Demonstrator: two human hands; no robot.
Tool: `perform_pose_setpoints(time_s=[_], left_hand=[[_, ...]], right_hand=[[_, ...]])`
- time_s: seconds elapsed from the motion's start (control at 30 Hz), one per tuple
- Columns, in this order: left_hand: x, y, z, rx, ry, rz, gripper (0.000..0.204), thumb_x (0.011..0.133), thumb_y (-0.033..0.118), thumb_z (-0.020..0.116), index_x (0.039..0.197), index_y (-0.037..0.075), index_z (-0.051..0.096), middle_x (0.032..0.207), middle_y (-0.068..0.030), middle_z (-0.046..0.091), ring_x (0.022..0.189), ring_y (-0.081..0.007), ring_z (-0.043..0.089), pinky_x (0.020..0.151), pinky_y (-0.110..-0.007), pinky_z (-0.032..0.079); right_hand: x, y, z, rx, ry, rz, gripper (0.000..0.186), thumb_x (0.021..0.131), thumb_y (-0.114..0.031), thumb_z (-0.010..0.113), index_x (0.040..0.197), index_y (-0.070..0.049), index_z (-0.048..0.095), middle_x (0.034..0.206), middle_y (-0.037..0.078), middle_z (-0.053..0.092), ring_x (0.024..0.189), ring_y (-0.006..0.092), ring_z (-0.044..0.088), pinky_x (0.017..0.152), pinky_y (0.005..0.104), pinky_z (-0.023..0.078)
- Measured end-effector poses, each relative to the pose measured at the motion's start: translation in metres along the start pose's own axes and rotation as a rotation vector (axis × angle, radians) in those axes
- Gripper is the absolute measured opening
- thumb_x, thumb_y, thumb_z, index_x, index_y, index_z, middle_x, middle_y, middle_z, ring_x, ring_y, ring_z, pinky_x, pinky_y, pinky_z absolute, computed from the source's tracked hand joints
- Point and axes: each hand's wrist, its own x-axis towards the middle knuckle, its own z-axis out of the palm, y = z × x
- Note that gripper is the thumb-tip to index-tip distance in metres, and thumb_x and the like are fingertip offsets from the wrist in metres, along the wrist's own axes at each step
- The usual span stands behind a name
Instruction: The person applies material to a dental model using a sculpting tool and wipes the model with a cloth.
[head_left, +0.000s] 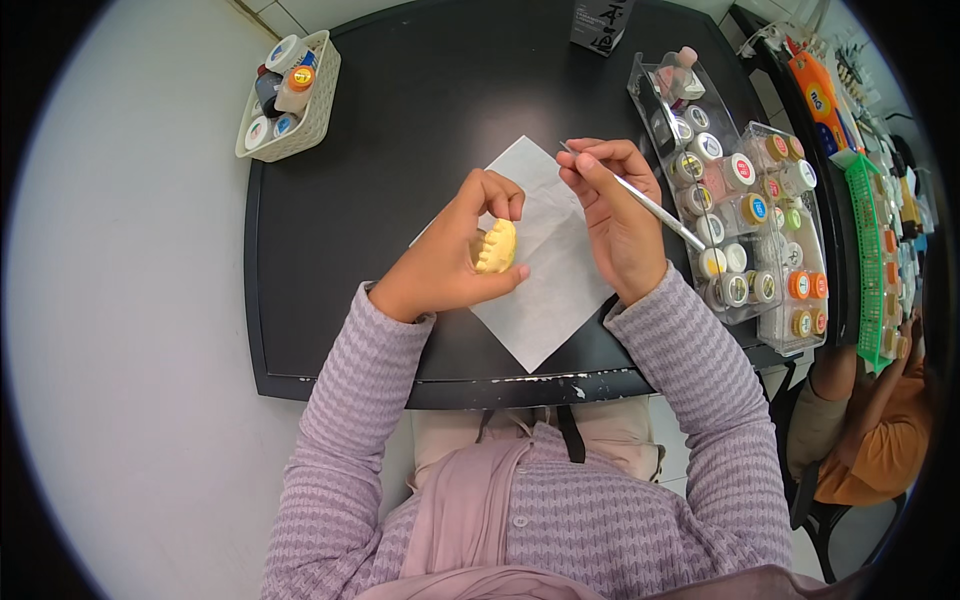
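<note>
Over one sheet [540, 315], two hands [450, 250] [625, 230] hold one cast [496, 247], one tool [650, 204].

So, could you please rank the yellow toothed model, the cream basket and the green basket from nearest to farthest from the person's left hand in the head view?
1. Yellow toothed model: held in the left hand, between thumb and fingers.
2. Cream basket: at the upper left.
3. Green basket: at the far right.

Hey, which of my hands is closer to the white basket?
Left: your left hand, holding the yellow teeth model, is right of the basket; your right hand, holding a slim tool, is farther right.
</note>
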Motion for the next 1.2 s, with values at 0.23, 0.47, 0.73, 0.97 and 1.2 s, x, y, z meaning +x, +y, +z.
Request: perform_pose_setpoints(time_s=[0.23,0.47,0.73,0.97,1.2], left_hand=[[0.001,-0.001,0.002,-0.053,0.105,-0.033,0.030,0.076,-0.001,0.062,0.099,0.006,0.043,0.095,-0.0050,0.052,0.088,-0.0113,0.053,0.077,-0.026,0.045],[0.003,0.000,0.008,-0.020,0.162,-0.056,0.031,0.079,0.007,0.067,0.106,0.002,0.052,0.096,-0.0076,0.061,0.089,-0.0150,0.060,0.080,-0.028,0.047],[0.005,0.003,0.012,0.246,0.208,0.031,0.033,0.077,0.008,0.067,0.108,0.003,0.059,0.097,-0.0116,0.065,0.084,-0.0218,0.064,0.075,-0.029,0.049],[0.003,0.001,0.012,0.289,0.259,0.034,0.030,0.072,0.003,0.064,0.101,0.001,0.062,0.092,-0.0113,0.066,0.081,-0.0234,0.065,0.073,-0.030,0.050],[0.007,0.000,0.014,0.325,0.286,0.091,0.023,0.073,0.005,0.070,0.094,0.001,0.062,0.084,-0.0077,0.063,0.073,-0.0157,0.060,0.065,-0.027,0.047]], right_hand=[[-0.001,-0.001,0.003,0.001,-0.026,0.022,0.009,0.085,-0.002,0.062,0.093,-0.002,0.057,0.102,0.012,0.060,0.093,0.0196,0.063,0.086,0.0309,0.051],[-0.003,-0.003,0.003,-0.018,-0.088,0.045,0.010,0.084,-0.002,0.063,0.093,-0.002,0.057,0.101,0.012,0.061,0.094,0.0188,0.063,0.085,0.0309,0.051],[-0.004,-0.002,-0.001,-0.110,-0.221,0.071,0.013,0.085,-0.005,0.064,0.093,-0.001,0.055,0.092,0.014,0.065,0.080,0.0174,0.066,0.075,0.0296,0.054],[-0.003,-0.002,0.001,-0.017,-0.221,0.143,0.013,0.086,-0.005,0.063,0.095,-0.001,0.055,0.093,0.013,0.063,0.084,0.0164,0.065,0.076,0.0289,0.053],[-0.005,-0.003,0.004,-0.039,-0.268,0.134,0.012,0.082,0.001,0.064,0.092,-0.001,0.057,0.097,0.010,0.061,0.087,0.0163,0.064,0.079,0.0283,0.053]])
